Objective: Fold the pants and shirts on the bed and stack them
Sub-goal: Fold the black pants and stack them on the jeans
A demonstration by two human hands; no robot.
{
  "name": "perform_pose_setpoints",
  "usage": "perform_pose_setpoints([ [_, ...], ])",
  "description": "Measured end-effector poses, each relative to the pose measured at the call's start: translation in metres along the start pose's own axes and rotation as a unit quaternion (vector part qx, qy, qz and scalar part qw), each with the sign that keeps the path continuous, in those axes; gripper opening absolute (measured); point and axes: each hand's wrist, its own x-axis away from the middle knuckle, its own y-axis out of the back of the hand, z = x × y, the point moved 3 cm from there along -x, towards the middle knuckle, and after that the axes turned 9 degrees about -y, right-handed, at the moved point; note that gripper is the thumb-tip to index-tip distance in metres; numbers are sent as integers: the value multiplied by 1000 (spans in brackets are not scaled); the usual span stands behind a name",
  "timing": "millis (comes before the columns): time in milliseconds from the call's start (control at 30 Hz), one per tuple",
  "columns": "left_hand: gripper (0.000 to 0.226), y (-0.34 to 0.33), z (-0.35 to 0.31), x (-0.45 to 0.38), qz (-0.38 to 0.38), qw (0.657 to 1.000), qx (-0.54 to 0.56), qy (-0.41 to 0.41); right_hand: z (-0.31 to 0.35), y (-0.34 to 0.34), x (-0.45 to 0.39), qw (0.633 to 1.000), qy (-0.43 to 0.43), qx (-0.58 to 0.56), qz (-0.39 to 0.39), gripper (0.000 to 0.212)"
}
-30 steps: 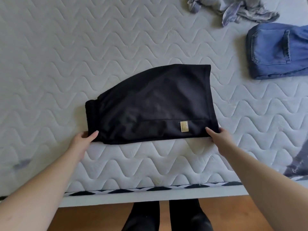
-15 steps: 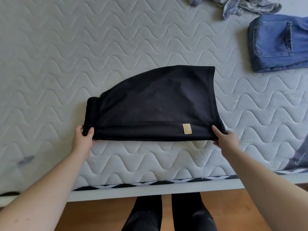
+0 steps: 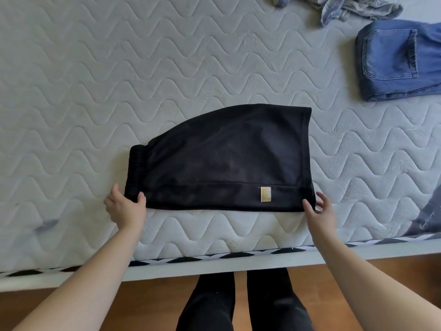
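A black pair of pants (image 3: pixel 226 158), folded flat, lies on the quilted mattress (image 3: pixel 95 91) close to its near edge. Its elastic waistband is at the left, and a gold label (image 3: pixel 265 194) sits near the front right. My left hand (image 3: pixel 125 209) pinches the near left corner at the waistband, thumb on top. The near right corner is held by my right hand (image 3: pixel 321 213), with the thumb on the fabric and the fingers past the edge.
Folded blue jeans (image 3: pixel 401 60) lie at the far right. A crumpled grey garment (image 3: pixel 346 8) is behind them at the top. A dark grey cloth (image 3: pixel 427 218) pokes in at the right edge. The bed's front edge (image 3: pixel 214 263) runs just before my legs.
Both hands went from touching the pants' near edge to gripping its two near corners. The near edge now lies straighter.
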Motion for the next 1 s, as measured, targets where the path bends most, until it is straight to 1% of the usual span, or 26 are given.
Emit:
perform_pose_setpoints([
  [33, 65, 3, -8, 6, -20, 999, -17, -29, 2, -1, 3, 1000, -5, -10, -1, 41],
  [100, 61, 2, -27, 20, -35, 990, -27, -131, 6, 0, 5, 1000, -12, -12, 2, 32],
  [167, 52, -9, -49, 33, 2, 964, -40, -264, 7, 1, 4, 1000, -16, 1, 7, 37],
  [200, 48, -19, -59, 39, 38, 945, -44, -323, 8, 2, 2, 1000, -21, 3, 11, 40],
  [233, 46, -29, -68, 47, 84, 926, -46, -365, 9, 4, 1, 999, -27, 6, 17, 42],
  [333, 45, -61, -96, 75, 235, 870, -48, -432, 11, 7, 0, 998, -34, 24, 43, 44],
  [433, 46, -93, -126, 108, 350, 804, -55, -477, 10, 9, 1, 996, -19, 45, 69, 42],
  [533, 40, -122, -157, 142, 421, 764, -49, -486, 7, 14, 1, 996, 21, 44, 76, 29],
  [600, 38, -140, -174, 162, 458, 759, -25, -462, 10, 16, 3, 994, 59, 34, 87, 21],
  [667, 40, -158, -191, 178, 486, 768, 11, -416, 13, 17, 3, 990, 84, 32, 109, 19],
  [767, 49, -185, -213, 196, 519, 784, 39, -338, 10, 16, -1, 982, 89, 48, 158, 54],
  [833, 50, -197, -221, 201, 522, 801, 35, -292, 8, 18, -5, 975, 100, 82, 182, 64],
  [900, 42, -205, -222, 202, 505, 823, 21, -260, 6, 19, -10, 967, 111, 111, 198, 61],
  [967, 34, -210, -221, 202, 491, 838, 21, -236, 4, 21, -14, 966, 116, 128, 192, 48],
  [1000, 33, -211, -220, 203, 492, 841, 39, -219, 4, 22, -16, 967, 123, 134, 180, 40],
])
